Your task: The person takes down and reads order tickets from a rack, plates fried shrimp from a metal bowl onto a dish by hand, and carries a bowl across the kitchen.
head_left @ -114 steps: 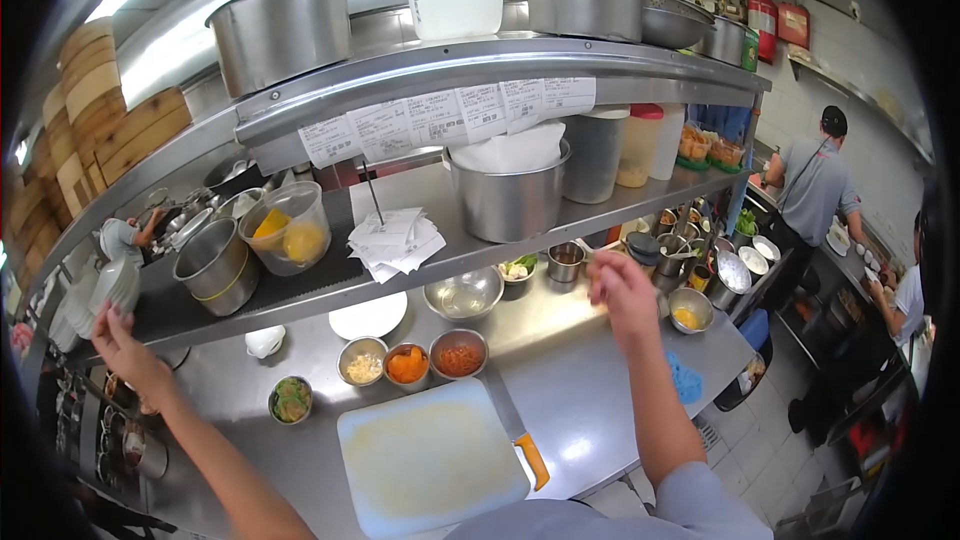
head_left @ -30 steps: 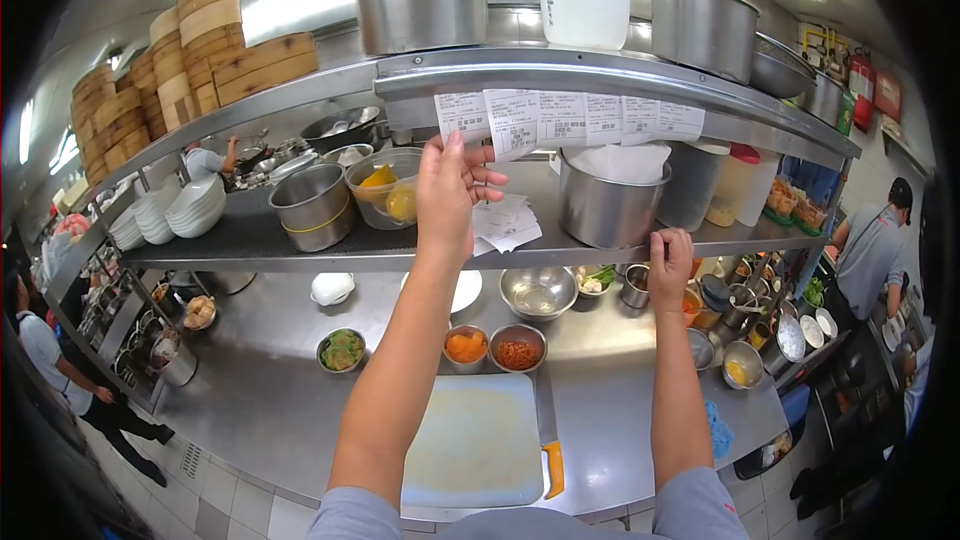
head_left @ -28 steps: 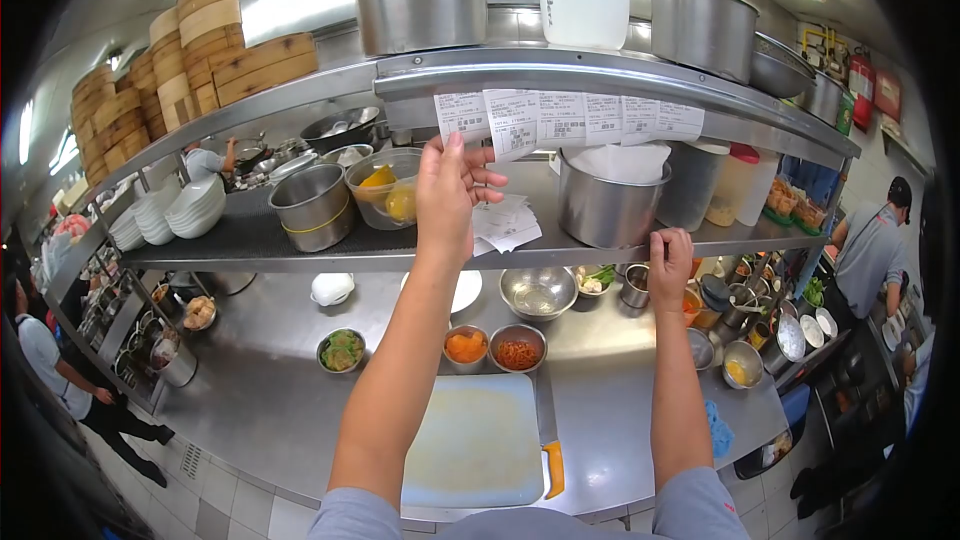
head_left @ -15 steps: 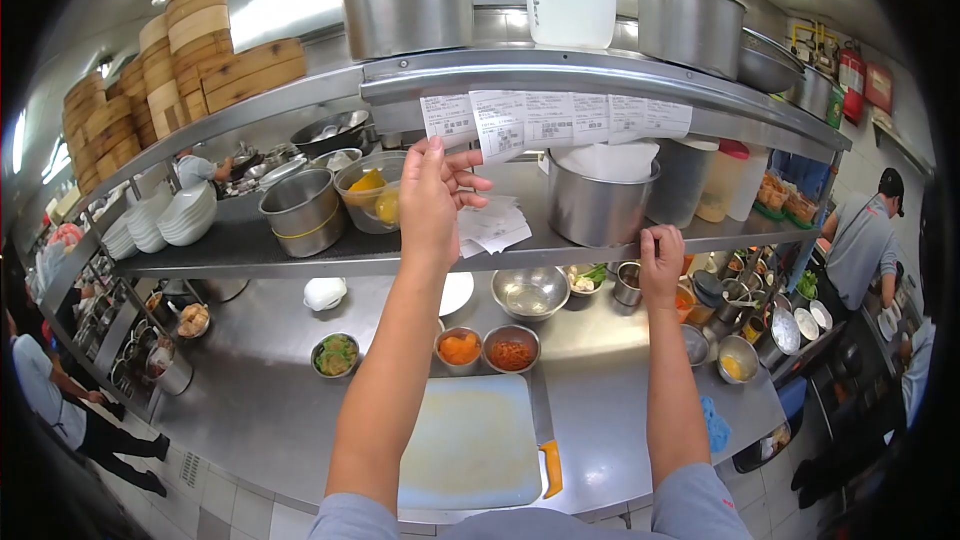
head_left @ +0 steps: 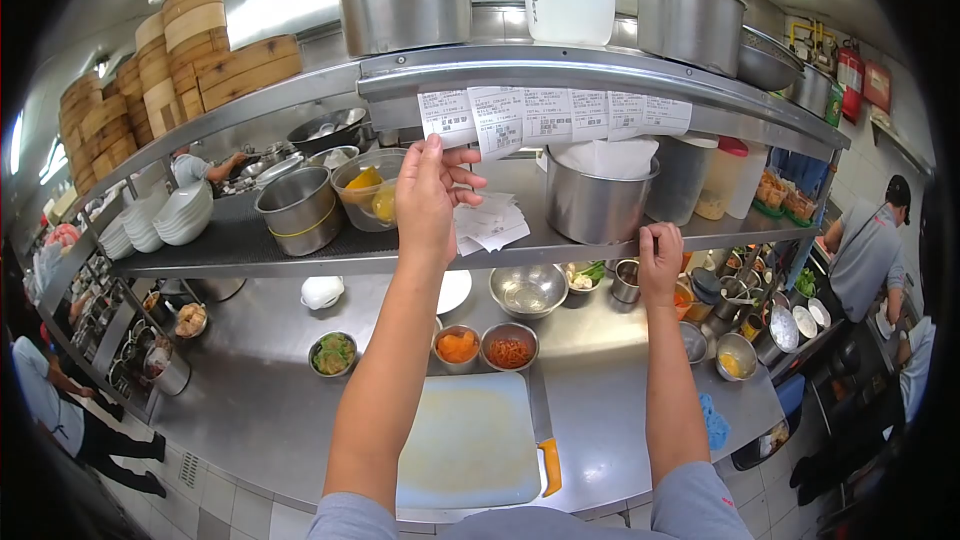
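one row of slips (head_left: 560, 116) ran sideways just above left hand (head_left: 425, 202), loosely spread; right hand (head_left: 660, 260) curled at shelf (head_left: 540, 255).

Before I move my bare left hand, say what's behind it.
Behind your bare left hand are a clear round plastic tub holding yellow pieces and loose white paper slips. The hand covers part of the tub's right side; whatever lies directly behind it cannot be seen.

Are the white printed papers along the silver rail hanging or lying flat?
Hanging. The white printed papers dangle in a row below the silver metal rail, and the left hand is near their lower edges.
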`<act>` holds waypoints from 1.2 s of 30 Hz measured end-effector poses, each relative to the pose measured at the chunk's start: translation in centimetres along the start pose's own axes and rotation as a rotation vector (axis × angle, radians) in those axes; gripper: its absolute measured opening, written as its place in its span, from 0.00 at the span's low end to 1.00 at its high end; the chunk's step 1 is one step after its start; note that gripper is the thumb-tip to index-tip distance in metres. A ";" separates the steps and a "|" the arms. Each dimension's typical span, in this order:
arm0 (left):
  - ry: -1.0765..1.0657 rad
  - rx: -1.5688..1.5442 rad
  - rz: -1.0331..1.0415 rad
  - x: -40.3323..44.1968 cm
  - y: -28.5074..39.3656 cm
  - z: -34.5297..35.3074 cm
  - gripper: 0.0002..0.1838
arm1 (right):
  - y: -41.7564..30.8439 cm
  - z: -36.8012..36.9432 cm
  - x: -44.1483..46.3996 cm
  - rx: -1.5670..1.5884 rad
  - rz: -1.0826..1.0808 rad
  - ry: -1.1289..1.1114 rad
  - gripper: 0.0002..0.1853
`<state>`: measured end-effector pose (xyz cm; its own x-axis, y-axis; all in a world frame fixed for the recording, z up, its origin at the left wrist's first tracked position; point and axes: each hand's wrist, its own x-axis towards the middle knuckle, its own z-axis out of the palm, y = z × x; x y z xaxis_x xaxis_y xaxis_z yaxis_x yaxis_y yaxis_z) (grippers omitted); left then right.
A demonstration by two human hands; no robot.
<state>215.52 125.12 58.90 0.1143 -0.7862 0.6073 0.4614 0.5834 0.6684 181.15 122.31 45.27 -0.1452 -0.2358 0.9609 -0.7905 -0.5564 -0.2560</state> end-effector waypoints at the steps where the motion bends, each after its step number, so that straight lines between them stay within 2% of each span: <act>1: 0.001 0.003 0.009 0.0 0.0 0.0 0.18 | -0.1 0.0 0.0 0.000 0.002 0.004 0.06; 10: -0.018 0.052 0.029 0.3 -0.2 0.0 0.17 | -0.3 0.0 0.0 0.009 0.003 0.006 0.06; 18: 0.047 0.055 0.040 -0.3 -0.1 0.1 0.13 | 0.4 0.2 -0.3 0.006 -0.003 -0.004 0.06; 22: 0.181 0.054 0.318 -1.3 1.1 -1.0 0.10 | 1.2 0.4 -0.5 0.008 0.012 -0.010 0.07; 24: 0.140 -0.014 0.493 -2.8 2.5 -4.3 0.05 | 1.7 0.5 -0.7 0.072 0.015 -0.015 0.07; 25: 0.170 0.027 0.526 -3.3 3.8 -6.4 0.05 | 1.3 0.3 -0.5 0.094 0.037 -0.044 0.07; 26: 0.231 0.100 0.666 -3.9 5.3 -8.5 0.04 | 1.3 0.6 -0.8 0.131 0.072 -0.015 0.07; 27: 0.286 0.170 0.802 -4.4 6.7 -10.5 0.06 | 2.0 0.6 -1.0 0.156 0.066 -0.043 0.06; 30: 0.499 0.345 0.923 -3.5 13.5 -18.7 0.13 | 2.2 0.7 -0.9 0.162 0.030 -0.073 0.07; 31: 0.608 0.439 0.919 -2.7 15.5 -21.3 0.14 | 2.4 0.8 -0.9 0.155 0.043 -0.074 0.07; 33: 0.717 0.854 0.793 0.2 18.9 -28.8 0.14 | 2.1 0.7 -0.9 0.088 0.036 -0.075 0.07; 35: 0.668 1.289 0.764 4.0 21.0 -36.4 0.15 | 2.2 1.1 -1.2 0.096 0.077 -0.066 0.07; 36: 0.622 1.455 0.598 5.0 21.7 -38.1 0.14 | 2.5 1.1 -1.3 0.117 0.114 -0.054 0.08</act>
<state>259.60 126.11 60.08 0.4274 -0.1507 0.8914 -0.8648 0.2192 0.4517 180.03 120.37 43.31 -0.1959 -0.3433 0.9186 -0.6955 -0.6117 -0.3770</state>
